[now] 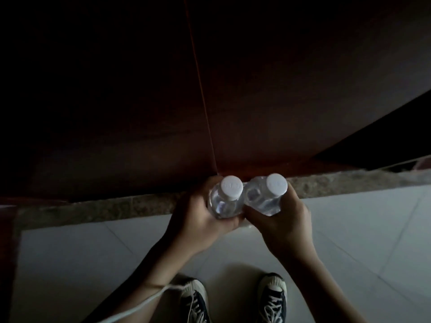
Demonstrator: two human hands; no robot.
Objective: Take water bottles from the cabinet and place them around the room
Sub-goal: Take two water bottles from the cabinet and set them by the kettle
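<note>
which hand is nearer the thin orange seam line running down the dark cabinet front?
Left. The left hand, holding the left bottle, sits right below the foot of the seam. The right hand, holding the right bottle, is further off to its right.

Closed cabinet doors [140,101] block ahead; tiled floor [361,229] lies open.

I am looking down into what seems a dim room of a home, where dark reddish-brown cabinet doors [116,101] are standing shut above a speckled stone plinth [112,207], pale glossy floor tiles [361,229] are spreading below, and my sneakers [272,297] are showing.
</note>
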